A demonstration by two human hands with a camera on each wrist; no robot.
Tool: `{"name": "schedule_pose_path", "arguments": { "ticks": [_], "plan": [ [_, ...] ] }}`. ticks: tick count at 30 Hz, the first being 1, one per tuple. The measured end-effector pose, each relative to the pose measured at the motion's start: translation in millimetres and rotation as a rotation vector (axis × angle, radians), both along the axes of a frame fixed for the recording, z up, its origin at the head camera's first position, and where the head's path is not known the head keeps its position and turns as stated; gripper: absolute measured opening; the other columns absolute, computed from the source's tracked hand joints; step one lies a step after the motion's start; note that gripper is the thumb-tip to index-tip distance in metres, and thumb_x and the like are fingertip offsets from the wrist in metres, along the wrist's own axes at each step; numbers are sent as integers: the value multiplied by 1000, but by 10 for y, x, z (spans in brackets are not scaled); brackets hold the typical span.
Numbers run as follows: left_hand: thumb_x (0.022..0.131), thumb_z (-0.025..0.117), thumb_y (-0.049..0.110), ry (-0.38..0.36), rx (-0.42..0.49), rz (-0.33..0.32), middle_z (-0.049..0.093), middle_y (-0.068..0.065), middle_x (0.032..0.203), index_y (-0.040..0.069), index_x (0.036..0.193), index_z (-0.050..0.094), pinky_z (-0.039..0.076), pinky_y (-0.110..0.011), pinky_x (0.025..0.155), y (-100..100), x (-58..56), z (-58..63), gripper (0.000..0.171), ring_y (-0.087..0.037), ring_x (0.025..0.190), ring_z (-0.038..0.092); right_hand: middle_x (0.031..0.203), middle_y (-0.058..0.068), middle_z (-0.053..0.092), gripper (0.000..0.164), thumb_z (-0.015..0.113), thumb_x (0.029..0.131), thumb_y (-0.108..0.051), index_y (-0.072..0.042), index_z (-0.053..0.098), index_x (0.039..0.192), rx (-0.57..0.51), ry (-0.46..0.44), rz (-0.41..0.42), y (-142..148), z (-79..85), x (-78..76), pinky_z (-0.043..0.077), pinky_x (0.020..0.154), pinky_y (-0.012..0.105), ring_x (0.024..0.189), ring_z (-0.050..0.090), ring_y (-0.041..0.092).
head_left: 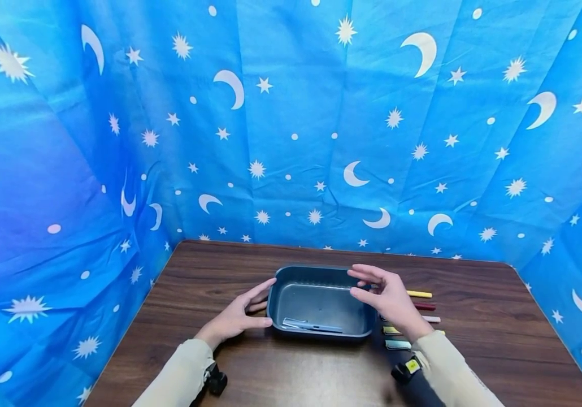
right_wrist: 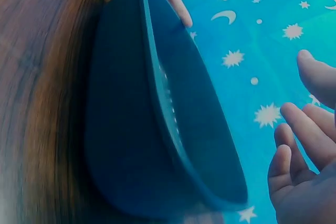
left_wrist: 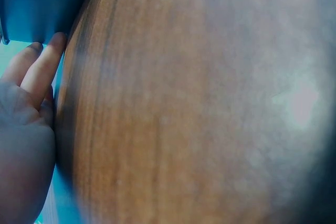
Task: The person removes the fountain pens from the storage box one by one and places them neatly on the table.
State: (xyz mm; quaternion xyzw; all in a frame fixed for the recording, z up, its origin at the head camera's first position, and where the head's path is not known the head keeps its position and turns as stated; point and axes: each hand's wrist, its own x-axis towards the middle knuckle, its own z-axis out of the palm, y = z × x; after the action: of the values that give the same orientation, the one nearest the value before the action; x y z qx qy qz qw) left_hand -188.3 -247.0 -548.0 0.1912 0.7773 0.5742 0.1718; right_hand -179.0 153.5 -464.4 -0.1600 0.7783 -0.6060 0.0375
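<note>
Your left hand [head_left: 240,316] lies at the left end of the dark bin [head_left: 316,302], thumb toward the near corner and fingers toward the far one. Its grip is relaxed and spread, the fingers extended; in the left wrist view, 2 fingertips meet the outer wall. Your pale left sleeve [head_left: 176,373] comes in from the near left.

The bin sits mid-bench, with the brown bench [head_left: 209,265] showing all round. Its mouth faces up and its long axis runs left to right, the right end a touch nearer you. Inside, a slim silvery-blue pen [head_left: 316,326] lies along the near wall, also left to right, its clip end pointing left.

Your right hand [head_left: 390,297] is poised by the bin's right end, fingers pointing left. Its grip is loose and holds nothing; the right wrist view shows a gap between it and the rim.

Right of the bin, partly behind that hand, 5 markers [head_left: 420,294] lie in a row from far to near, long axes left to right: yellow, dark red, whitish, yellow, pale green.
</note>
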Motion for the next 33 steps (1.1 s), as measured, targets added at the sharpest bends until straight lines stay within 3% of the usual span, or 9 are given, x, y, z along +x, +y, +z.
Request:
{"name": "schedule_pose_path", "arguments": {
  "ticks": [5, 12, 16, 21, 28, 33],
  "plan": [
    [96, 80, 20, -5, -3, 3, 30, -8, 171, 42, 164, 31, 42, -56, 117, -8, 0, -17, 87, -36, 148, 46, 139, 6, 70, 55, 77, 98, -17, -15, 58, 149, -24, -27, 48, -160, -41, -61, 53, 83, 28, 118, 61, 35],
    [95, 81, 23, 0, -6, 11, 31, -9, 171, 42, 164, 31, 42, -59, 117, -13, -1, -18, 87, -37, 148, 46, 145, 20, 63, 60, 75, 99, -14, -4, 51, 153, -29, -53, 141, -297, -131, -95, 57, 94, 24, 131, 56, 50],
    [95, 81, 22, 5, -6, 9, 32, -9, 170, 43, 164, 32, 41, -60, 117, -11, -6, -17, 87, -36, 147, 47, 146, 22, 61, 60, 74, 100, -16, -7, 51, 154, 8, -75, 176, -333, -193, -100, 57, 91, 26, 131, 55, 49],
    [96, 80, 20, 6, -5, 1, 32, -8, 171, 43, 164, 32, 40, -60, 118, -7, -8, -16, 87, -35, 148, 47, 141, 19, 66, 56, 75, 99, -17, -10, 55, 151, 79, -103, 209, -369, -250, -105, 57, 94, 31, 140, 54, 39],
    [96, 80, 21, 6, 1, -1, 29, -6, 172, 41, 165, 31, 41, -59, 117, 4, -12, 15, 87, -36, 148, 46, 127, 16, 75, 46, 77, 96, -8, 1, 65, 139, 173, -57, 296, -475, -279, -129, 46, 111, 61, 137, 59, 34],
    [96, 80, 20, 1, 5, -3, 29, -6, 172, 40, 165, 31, 40, -59, 118, 4, -3, 7, 87, -36, 148, 46, 121, 12, 77, 41, 79, 94, -5, 1, 69, 133, 243, -43, 335, -515, -311, -141, 47, 111, 59, 136, 59, 36]
  ]
}}
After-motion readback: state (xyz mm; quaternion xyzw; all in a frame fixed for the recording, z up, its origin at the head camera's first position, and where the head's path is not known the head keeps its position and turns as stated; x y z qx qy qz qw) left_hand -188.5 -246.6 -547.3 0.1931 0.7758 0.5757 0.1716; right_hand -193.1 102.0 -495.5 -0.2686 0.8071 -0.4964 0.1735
